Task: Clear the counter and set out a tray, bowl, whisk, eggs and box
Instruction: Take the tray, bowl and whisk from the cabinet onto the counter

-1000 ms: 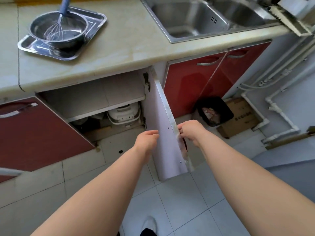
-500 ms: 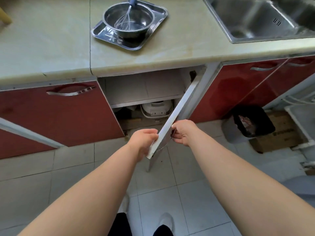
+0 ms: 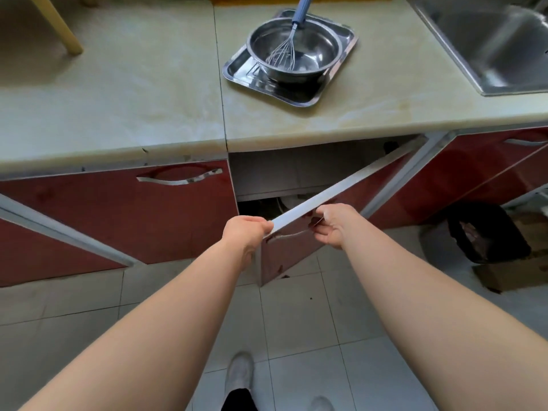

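A steel tray (image 3: 240, 74) sits on the beige counter (image 3: 133, 93), holding a steel bowl (image 3: 321, 59) with a blue-handled whisk (image 3: 286, 50) leaning in it. Below the counter a red cabinet door (image 3: 296, 253) stands partly open. My left hand (image 3: 246, 232) grips the door's white top edge at its free corner. My right hand (image 3: 332, 225) holds the door's front face by its metal handle. No eggs or box are in view.
A steel sink (image 3: 486, 40) is set into the counter at the right. A black bin (image 3: 486, 232) and a cardboard box (image 3: 510, 274) stand on the tiled floor at the right. A shut red door with a handle (image 3: 178, 178) is at the left. A pale wooden leg (image 3: 59, 25) rests on the counter's far left.
The cabinet door has swung from wide open toward the cabinet, with both hands on it. My view has shifted left, so the tray now sits at centre.
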Available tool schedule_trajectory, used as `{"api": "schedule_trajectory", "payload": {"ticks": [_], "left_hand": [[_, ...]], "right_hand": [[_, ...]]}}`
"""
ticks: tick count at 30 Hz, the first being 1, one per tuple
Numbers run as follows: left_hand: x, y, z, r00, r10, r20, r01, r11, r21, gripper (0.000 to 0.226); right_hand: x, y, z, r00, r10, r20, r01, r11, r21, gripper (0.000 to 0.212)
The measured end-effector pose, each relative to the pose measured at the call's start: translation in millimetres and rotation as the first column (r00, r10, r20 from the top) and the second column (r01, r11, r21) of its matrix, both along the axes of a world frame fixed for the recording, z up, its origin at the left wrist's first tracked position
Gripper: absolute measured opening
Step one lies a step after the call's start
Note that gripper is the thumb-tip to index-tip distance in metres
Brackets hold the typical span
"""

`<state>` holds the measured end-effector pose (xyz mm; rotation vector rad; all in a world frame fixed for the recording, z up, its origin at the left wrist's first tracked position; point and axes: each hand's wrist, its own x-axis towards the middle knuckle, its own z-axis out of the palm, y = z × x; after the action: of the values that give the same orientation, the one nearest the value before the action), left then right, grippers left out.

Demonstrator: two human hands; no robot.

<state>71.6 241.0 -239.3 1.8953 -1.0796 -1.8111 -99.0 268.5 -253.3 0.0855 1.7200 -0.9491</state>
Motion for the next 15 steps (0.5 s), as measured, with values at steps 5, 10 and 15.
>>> {"api": "schedule_trajectory", "payload": {"ticks": [5,10,15], "left_hand": [[8,-43,-10,0.987,0.153,-0.041,-0.148,0.984,0.101,0.066],[2,-86,-11,0.969,0.216,-0.121,-0.207,0.975,0.087,0.063],[-4,-120,-10,0.967,0.203,-0.155,-0.200,0.979,0.035,0.061]], "right_hand": [[11,-36,1,0.999,-0.038,0.003,0.038,0.994,-0.103,0.030],[16,-73,-7,0.996,-0.084,-0.003,0.082,0.985,-0.151,0.036],[12,-99,-11,0.995,-0.062,-0.074,0.053,0.992,-0.119,0.034]]}}
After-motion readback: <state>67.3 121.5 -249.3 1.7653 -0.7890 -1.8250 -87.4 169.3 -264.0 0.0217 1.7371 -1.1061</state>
